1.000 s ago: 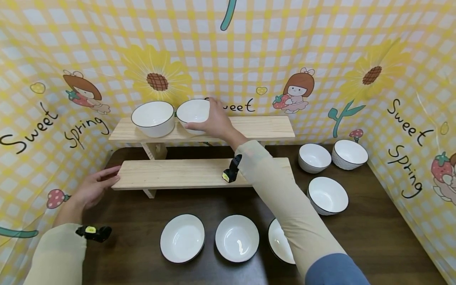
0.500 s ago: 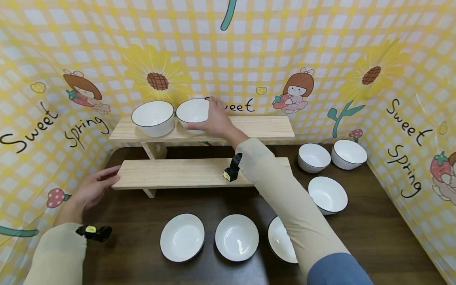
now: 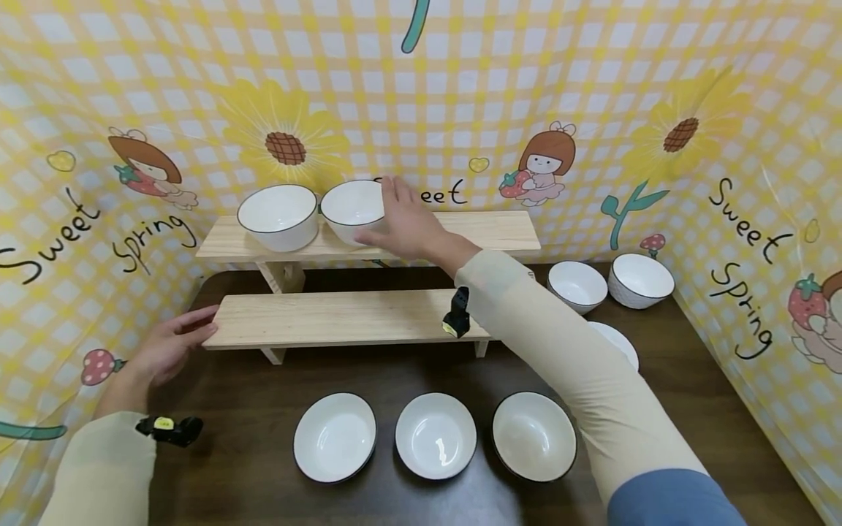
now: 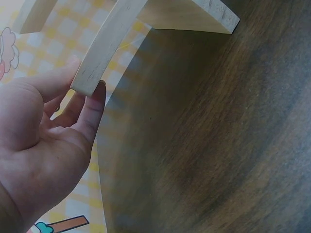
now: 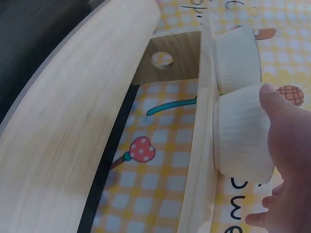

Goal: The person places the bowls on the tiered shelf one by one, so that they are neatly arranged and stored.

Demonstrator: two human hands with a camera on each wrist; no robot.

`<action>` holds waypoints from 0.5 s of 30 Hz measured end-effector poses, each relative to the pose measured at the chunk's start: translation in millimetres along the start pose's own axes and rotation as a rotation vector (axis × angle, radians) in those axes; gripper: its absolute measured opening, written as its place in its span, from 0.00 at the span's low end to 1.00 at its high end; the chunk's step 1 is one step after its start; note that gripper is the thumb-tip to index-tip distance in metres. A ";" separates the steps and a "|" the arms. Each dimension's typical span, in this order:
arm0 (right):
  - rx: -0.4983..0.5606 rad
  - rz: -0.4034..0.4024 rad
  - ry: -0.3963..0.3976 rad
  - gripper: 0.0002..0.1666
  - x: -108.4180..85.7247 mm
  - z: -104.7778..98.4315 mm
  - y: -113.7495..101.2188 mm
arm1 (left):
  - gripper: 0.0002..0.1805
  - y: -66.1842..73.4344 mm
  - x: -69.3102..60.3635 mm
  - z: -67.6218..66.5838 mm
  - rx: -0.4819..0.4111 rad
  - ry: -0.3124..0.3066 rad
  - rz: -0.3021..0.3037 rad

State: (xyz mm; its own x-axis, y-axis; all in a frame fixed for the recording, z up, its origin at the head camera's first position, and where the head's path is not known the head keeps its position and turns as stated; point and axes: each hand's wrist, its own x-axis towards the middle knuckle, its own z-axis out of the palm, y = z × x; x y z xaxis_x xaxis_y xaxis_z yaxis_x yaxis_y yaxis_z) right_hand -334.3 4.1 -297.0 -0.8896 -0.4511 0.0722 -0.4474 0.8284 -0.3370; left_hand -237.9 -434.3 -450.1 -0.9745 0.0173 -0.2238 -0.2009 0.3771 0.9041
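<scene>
On the upper board (image 3: 490, 230) of a two-step wooden shelf stand two white, dark-rimmed bowls, a left bowl (image 3: 276, 212) and a right bowl (image 3: 349, 208). My right hand (image 3: 417, 226) is at the right bowl's right side, its fingers fairly straight. In the right wrist view, the thumb touches that bowl's rim while the other fingers lie apart from it. My left hand (image 3: 164, 351) pinches the left end of the lower board (image 3: 342, 318). The left wrist view shows the fingers of my left hand (image 4: 48, 131) about the board's end (image 4: 97, 63).
In front of the shelf, a row holds a left bowl (image 3: 335, 438), a middle bowl (image 3: 436, 436) and a right bowl (image 3: 534, 437). To the shelf's right are two textured bowls, one (image 3: 577, 285) beside another (image 3: 641, 280). My right sleeve partly hides a third bowl (image 3: 621, 343).
My right hand has loosened from the right bowl on the upper board, its fingers straightening, and the forearm has shifted right, uncovering the front row's right bowl. The left hand stays put.
</scene>
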 end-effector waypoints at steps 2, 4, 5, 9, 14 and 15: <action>-0.061 -0.027 -0.016 0.67 -5.2 -2.4 2.2 | 0.36 -0.8 0.0 -0.5 -0.006 -0.003 -0.004; -0.115 -0.055 -0.022 0.66 -10.0 -4.7 5.2 | 0.35 -1.4 0.1 -0.9 -0.013 -0.006 -0.005; -0.134 -0.063 -0.029 0.66 -12.6 -6.0 6.6 | 0.35 -1.7 0.2 -1.1 -0.014 -0.007 -0.003; -0.192 -0.102 -0.063 0.65 -25.1 -9.0 15.3 | 0.34 -2.9 0.1 -1.6 -0.011 -0.006 -0.004; -0.242 -0.141 -0.079 0.62 -46.1 -10.8 32.4 | 0.37 -2.7 0.6 -1.7 -0.006 -0.010 -0.016; -0.248 -0.144 -0.079 0.62 -50.5 -11.3 36.4 | 0.37 -2.7 0.8 -1.8 -0.010 -0.012 -0.017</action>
State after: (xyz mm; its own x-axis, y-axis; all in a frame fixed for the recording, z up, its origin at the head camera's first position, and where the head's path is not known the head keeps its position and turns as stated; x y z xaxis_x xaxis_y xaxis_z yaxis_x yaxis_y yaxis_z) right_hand -306.7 60.7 -302.3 -0.8098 -0.5861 0.0257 -0.5859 0.8056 -0.0881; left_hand -238.3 -437.0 -452.1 -0.9696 0.0214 -0.2437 -0.2190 0.3680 0.9037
